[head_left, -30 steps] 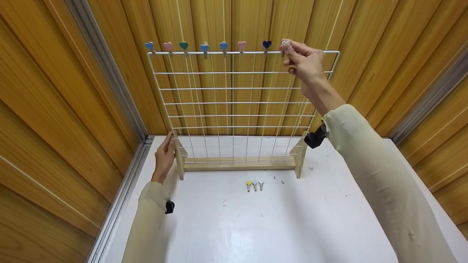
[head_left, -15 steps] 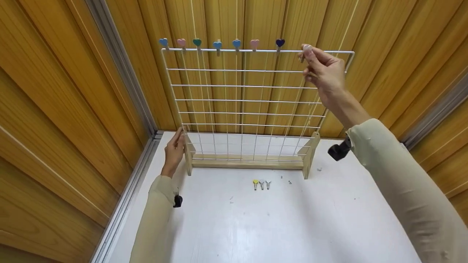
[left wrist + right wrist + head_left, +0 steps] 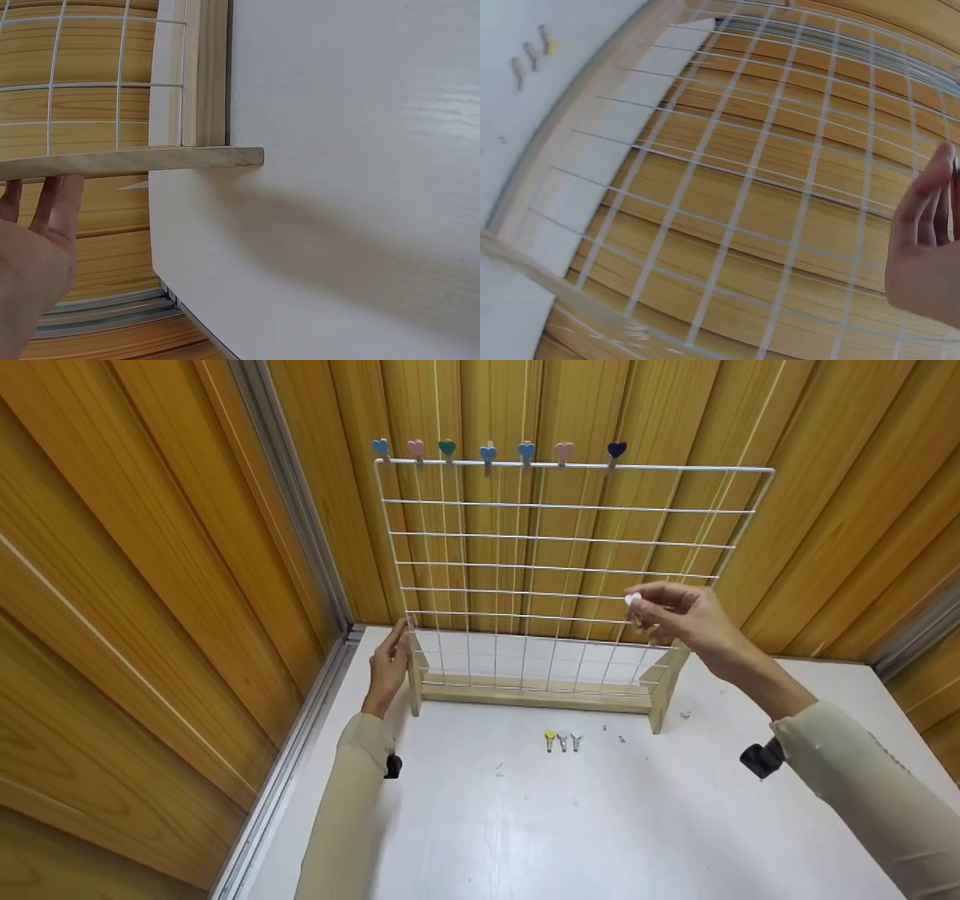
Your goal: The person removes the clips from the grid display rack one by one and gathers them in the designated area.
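Note:
My right hand (image 3: pixel 701 622) pinches a small clothespin with a white heart (image 3: pixel 633 600) between thumb and fingers, in front of the lower right part of a white wire grid (image 3: pixel 705 469). In the right wrist view the fingers (image 3: pixel 922 195) show at the right edge, the clothespin mostly hidden. My left hand (image 3: pixel 388 666) touches the left wooden leg (image 3: pixel 415 682) of the grid's stand; in the left wrist view its extended fingertips (image 3: pixel 67 191) rest against that leg's outer side. Several heart clothespins line the top bar, from light blue (image 3: pixel 381 447) to dark blue (image 3: pixel 616 450).
On the white table (image 3: pixel 480 825) before the stand lie a yellow heart clothespin (image 3: pixel 550 736) and two pale ones, including a white one (image 3: pixel 576 740). A wooden crossbar (image 3: pixel 525 697) joins the legs. Wood-panelled walls (image 3: pixel 172 547) rise behind and at both sides.
My right hand has left the top bar with the white-heart clothespin and come down toward me. The head view has shifted, so the grid appears farther right. My left hand stays at the leg.

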Tool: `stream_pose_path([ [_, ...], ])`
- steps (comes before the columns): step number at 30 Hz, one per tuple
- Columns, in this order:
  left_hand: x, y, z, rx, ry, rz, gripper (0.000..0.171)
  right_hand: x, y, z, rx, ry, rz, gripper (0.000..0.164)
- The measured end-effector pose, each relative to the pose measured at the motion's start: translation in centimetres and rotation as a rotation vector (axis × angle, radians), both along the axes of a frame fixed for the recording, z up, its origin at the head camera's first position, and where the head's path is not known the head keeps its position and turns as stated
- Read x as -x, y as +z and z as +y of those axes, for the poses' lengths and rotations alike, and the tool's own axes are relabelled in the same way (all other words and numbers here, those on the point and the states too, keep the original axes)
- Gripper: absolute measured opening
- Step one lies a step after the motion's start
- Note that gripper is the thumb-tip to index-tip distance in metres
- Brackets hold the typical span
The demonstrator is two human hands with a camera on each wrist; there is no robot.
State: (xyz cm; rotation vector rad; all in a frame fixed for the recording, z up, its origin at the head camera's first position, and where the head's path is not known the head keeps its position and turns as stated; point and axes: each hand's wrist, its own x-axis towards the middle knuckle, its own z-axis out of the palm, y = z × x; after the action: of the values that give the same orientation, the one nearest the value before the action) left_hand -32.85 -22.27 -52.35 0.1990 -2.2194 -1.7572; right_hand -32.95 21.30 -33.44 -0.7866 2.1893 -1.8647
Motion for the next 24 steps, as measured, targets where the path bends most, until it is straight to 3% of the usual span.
stream_pose_path([
  [3, 0.2, 0.0, 0.0, 0.002, 0.007, 0.003, 0.049, -0.1, -1.7, 0.4, -0.121, 0.089, -0.003, 0.019],
  [6, 0.3, -0.2, -0.1, -0.008, 0.004, 0.013, 0.048, -0.2, -3.0, 0.4, -0.174, 0.138, -0.025, 0.017],
  [15, 0.6, 0.1, 0.2, -0.027, 0.000, 0.016, 0.049, 0.0, -7.0, 1.0, -0.309, 0.123, -0.106, 0.024],
  [24, 0.6, 0.1, 0.1, -0.027, -0.002, 0.004, 0.049, 0.2, -12.0, 2.6, -0.407, 0.188, -0.149, 0.031],
])
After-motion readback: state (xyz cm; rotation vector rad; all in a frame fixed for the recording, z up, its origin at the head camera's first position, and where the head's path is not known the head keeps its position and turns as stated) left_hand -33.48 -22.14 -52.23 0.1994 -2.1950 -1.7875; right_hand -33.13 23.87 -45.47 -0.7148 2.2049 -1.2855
